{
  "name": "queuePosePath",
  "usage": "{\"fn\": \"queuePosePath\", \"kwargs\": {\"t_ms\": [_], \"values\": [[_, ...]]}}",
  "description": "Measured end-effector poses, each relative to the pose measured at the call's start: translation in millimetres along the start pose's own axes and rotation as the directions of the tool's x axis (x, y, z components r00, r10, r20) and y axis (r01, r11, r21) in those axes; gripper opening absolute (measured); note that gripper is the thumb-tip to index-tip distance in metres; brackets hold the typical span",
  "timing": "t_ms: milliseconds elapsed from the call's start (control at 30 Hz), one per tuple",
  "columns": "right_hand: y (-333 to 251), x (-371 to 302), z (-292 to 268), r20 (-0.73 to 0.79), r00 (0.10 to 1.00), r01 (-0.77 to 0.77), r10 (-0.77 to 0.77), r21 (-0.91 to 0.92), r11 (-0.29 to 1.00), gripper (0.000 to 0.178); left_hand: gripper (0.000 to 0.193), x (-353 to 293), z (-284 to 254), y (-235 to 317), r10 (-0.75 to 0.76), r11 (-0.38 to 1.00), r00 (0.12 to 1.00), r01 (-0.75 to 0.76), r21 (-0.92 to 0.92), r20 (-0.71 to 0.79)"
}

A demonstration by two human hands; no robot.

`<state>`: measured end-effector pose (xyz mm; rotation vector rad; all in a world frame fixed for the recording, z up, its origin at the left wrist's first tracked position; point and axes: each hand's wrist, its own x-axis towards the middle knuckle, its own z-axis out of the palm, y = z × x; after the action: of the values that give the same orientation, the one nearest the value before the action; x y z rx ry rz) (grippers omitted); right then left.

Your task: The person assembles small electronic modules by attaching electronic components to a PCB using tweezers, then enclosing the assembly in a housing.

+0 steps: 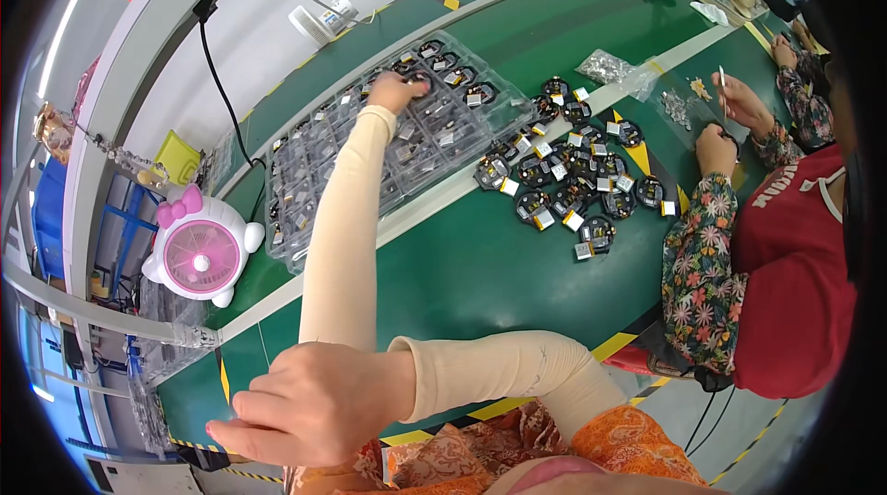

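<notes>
My left hand (395,93) reaches far over a clear plastic compartment tray (370,190). Its fingers are closed on a round black circuit board (420,85) at one of the upper compartments. Similar boards fill other cells along the tray's far side, many with a small silver battery pack. Close to me, my right hand (319,398) hangs in front of my body with curled fingers, and nothing shows in them. To the right of the tray lies a loose heap of round black boards (577,181) with silver and yellow battery packs attached by wires.
A pink and white fan (199,255) stands left of the tray. A co-worker in a red apron (795,282) sits at right, hands over small parts (674,109). A clear bag of parts (605,67) lies beyond the heap. A metal frame post (102,125) rises at left.
</notes>
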<state>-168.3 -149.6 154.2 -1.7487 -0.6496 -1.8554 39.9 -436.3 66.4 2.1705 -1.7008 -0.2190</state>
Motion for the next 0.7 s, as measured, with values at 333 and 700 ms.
{"fn": "queuePosePath", "kwargs": {"t_ms": [333,700], "values": [[16.2,3.7,-9.0,0.006,1.000,-0.031,0.031,-0.013,0.999,0.028,0.051,41.6,7.2,-2.2,-0.157,0.970,0.986,0.164,0.179,-0.052],[81.1,-2.4,-40.1,0.070,0.911,-0.347,0.407,-0.406,0.845,0.027,0.048,13.8,11.3,29.4,-0.094,0.937,0.993,0.114,0.330,-0.076]]}}
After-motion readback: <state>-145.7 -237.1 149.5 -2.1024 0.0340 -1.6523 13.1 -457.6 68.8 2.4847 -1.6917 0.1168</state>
